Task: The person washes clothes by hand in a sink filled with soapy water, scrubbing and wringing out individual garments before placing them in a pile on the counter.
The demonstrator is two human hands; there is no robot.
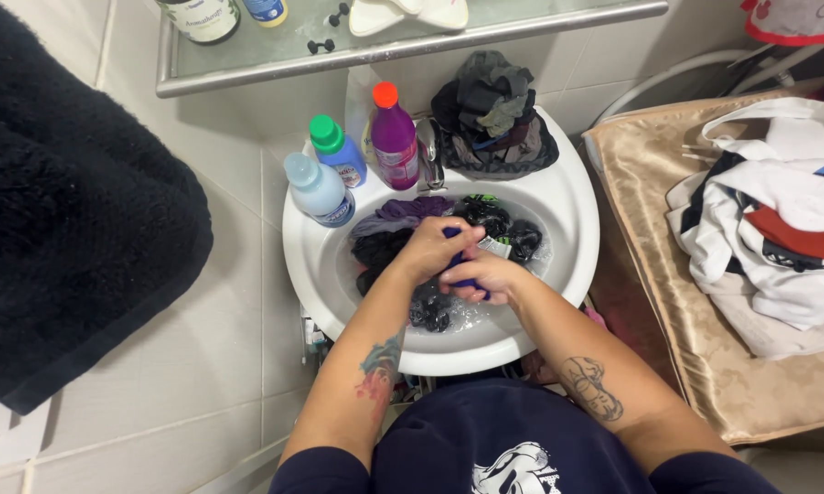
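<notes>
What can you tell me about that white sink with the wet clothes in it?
The white sink is round, glossy and wall-mounted on pale tiles. It holds soapy water and dark soaking clothes. Three bottles stand on its back-left rim, a heap of dark garments on its back rim. Both hands, left hand and right hand, rub cloth over it.

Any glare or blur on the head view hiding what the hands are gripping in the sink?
Head view: even light, no strong glare on the sink; both the left hand and right hand look sharp, gripping a dark blue cloth; wide-angle lens bends the shelf.
</notes>
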